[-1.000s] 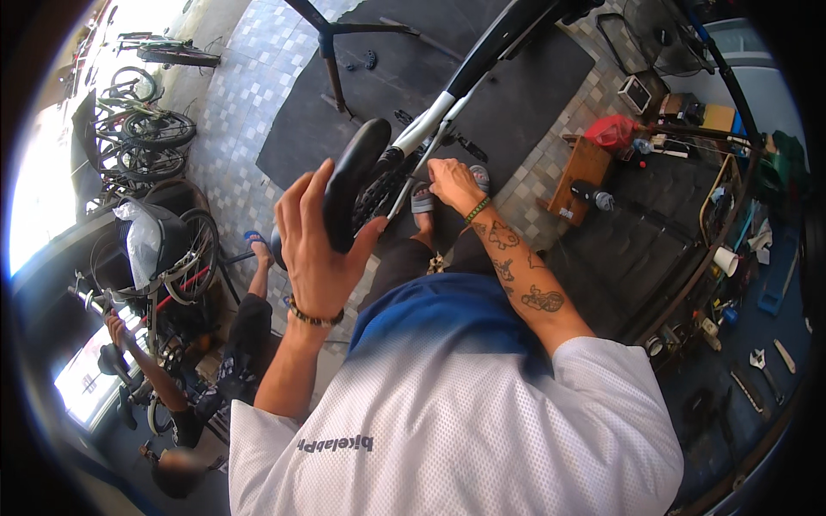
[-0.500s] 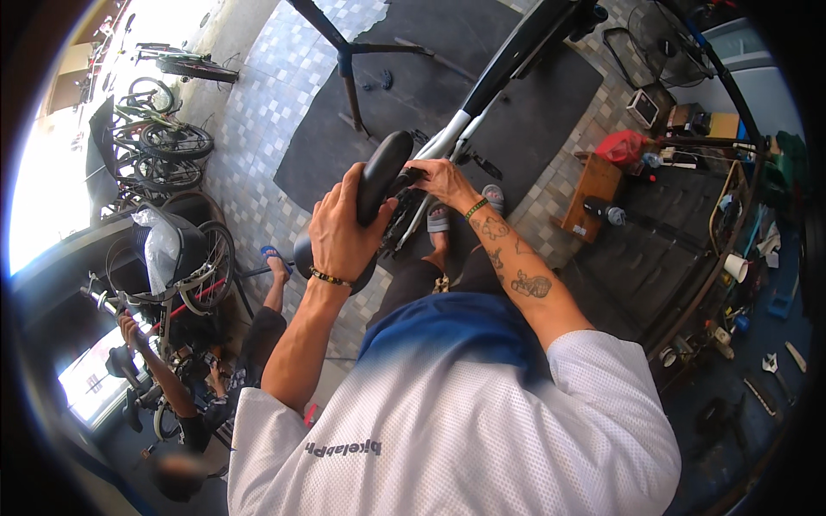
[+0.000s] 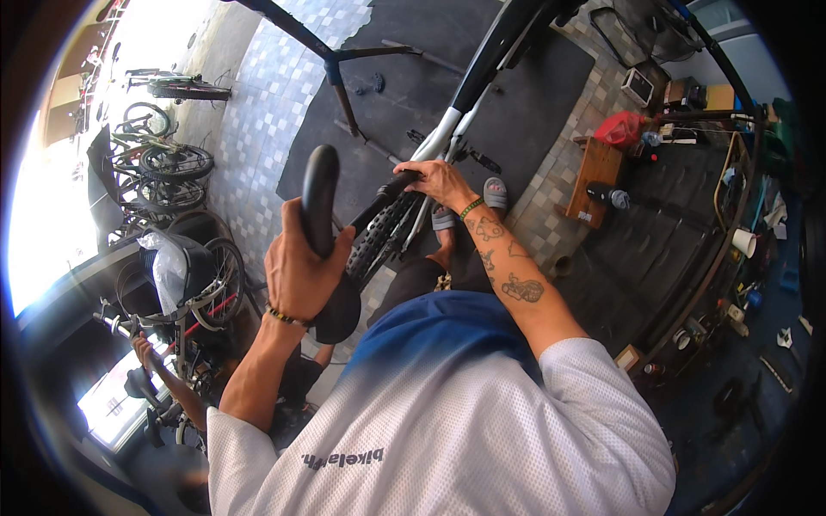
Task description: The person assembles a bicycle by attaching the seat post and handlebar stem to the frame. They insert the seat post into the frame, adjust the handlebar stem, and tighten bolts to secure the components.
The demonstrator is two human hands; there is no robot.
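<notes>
My left hand (image 3: 301, 267) is wrapped round a black bicycle saddle (image 3: 319, 193), thumb on its near side and fingers partly hidden behind it. From the saddle a dark seatpost (image 3: 375, 205) runs to the top of the white and black bike frame (image 3: 445, 131). There my right hand (image 3: 440, 184) is closed with its fingers at the seatpost's frame end; what exactly they pinch is hidden. Below the post shows the knobby rear tyre (image 3: 379, 236), and a black pedal (image 3: 484, 161) sticks out beyond the frame.
A dark metal stand (image 3: 334, 64) is on the black floor mat (image 3: 413, 82). To the right are a wooden stool (image 3: 592, 181), a red bag (image 3: 618, 129) and a tool-strewn bench (image 3: 766, 327). Several bicycles (image 3: 176, 163) line the left; another person's arm (image 3: 176, 387) reaches to one.
My left hand and the saddle have moved left and toward me, away from my right hand. A longer length of seatpost shows between them. My right hand stays at the frame.
</notes>
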